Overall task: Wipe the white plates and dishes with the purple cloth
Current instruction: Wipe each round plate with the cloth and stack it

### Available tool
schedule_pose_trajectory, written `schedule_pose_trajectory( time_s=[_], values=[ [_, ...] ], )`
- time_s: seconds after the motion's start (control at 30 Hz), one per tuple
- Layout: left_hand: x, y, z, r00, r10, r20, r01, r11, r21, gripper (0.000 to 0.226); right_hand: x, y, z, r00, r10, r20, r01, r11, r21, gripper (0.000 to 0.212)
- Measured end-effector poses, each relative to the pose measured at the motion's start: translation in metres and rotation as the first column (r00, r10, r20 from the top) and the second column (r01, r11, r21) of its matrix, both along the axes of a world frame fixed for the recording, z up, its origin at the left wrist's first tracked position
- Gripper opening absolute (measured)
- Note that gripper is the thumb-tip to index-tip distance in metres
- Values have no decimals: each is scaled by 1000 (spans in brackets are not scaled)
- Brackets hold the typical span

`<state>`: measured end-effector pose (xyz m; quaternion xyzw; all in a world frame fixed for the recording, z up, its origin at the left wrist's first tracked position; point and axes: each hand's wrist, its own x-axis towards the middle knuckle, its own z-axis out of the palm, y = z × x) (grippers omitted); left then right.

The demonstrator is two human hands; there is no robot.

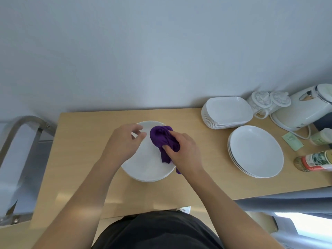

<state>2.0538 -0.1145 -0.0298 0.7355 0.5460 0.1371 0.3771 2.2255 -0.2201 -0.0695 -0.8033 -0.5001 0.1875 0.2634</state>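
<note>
Clutching the soft purple cloth (161, 138), the right hand (181, 150) rubs the slick, breakable plate (143, 165), best steadied at its ten-o'clock rim, where the left hand (122, 141) curls, hold unclear.

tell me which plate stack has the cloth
The round stack nearest the person, under the purple cloth; the square stack and other round stack are bare.

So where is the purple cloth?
In the head view, the cloth sits near the middle, bunched in the right hand on the round plate, beside the left hand.
</note>
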Motion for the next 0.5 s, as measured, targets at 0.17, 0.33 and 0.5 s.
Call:
schedule_pose_trajectory(
  time_s=[0.17,0.33,0.5],
  values=[
    [-31,16,-37,975,85,-208,-52,986,156,25,-24,11,-5,990,95,102,-80,986,-143,48],
    [-42,22,-54,975,103,-197,-74,986,147,19,-34,21,-13,922,340,184,-294,926,-238,44],
    [-49,25,-56,990,127,-62,-123,990,74,14,-41,37,-35,955,111,276,-65,983,-171,48]
  ],
)
